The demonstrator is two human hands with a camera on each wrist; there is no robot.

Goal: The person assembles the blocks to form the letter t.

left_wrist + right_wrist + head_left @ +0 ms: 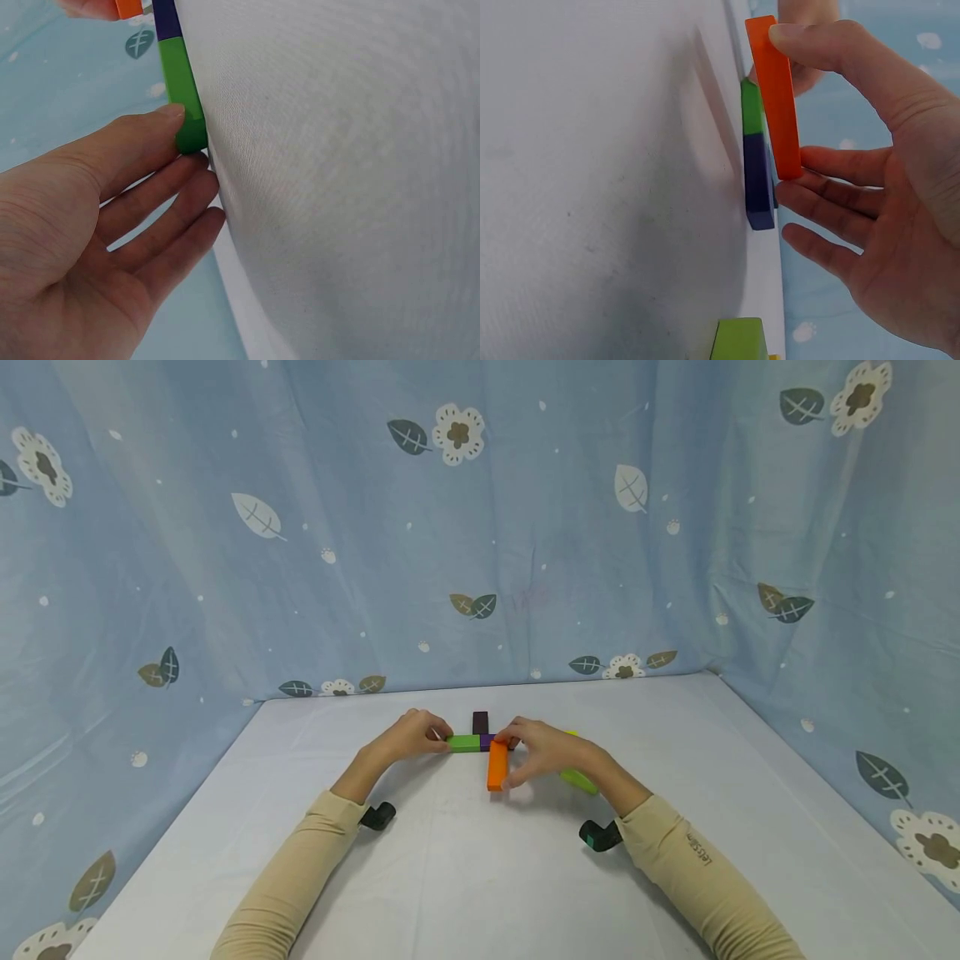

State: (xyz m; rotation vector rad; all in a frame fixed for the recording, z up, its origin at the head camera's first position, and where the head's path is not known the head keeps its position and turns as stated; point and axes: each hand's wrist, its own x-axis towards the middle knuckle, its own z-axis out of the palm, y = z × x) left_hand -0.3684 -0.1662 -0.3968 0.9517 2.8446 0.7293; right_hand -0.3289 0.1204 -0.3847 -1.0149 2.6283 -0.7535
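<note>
My left hand (pixel 412 735) pinches the outer end of a green block (pixel 464 743) between thumb and fingers. The green block lies end to end with a purple block (pixel 166 19) on the white cloth. A dark brown block (pixel 481 722) stands out from the far side of this row. In my right hand (pixel 551 747) is an orange block (pixel 497 767), gripped at its two ends between thumb and fingertips. The right wrist view shows the orange block raised off the cloth, overlapping the purple block (pixel 758 184).
Beneath and beside the right forearm lies a lime green block (pixel 580 781), with a bit of yellow (pixel 572 732) showing beyond it. A white cloth covers the table (pixel 450 877). Blue patterned curtains (pixel 480 527) close off the back and sides.
</note>
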